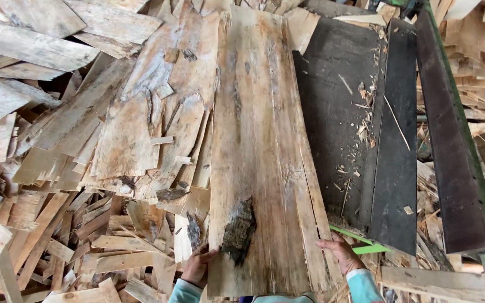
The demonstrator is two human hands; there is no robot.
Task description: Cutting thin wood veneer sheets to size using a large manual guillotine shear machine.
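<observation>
A long pale wood veneer sheet (259,140) with a dark bark patch near its lower end runs away from me up the middle of the view. My left hand (197,265) grips its near left edge, fingers curled on the wood. My right hand (341,253) holds the near right edge, next to a thin strip lying along that side. Both wrists show light blue sleeves. The sheet rests on a heap of other veneer pieces.
Piles of torn veneer scraps (85,140) cover the left and the floor below. A black conveyor belt (360,123) with wood chips on it lies right of the sheet, with a dark green-edged frame rail (450,140) beyond. More stacked veneer (478,50) is at the upper right.
</observation>
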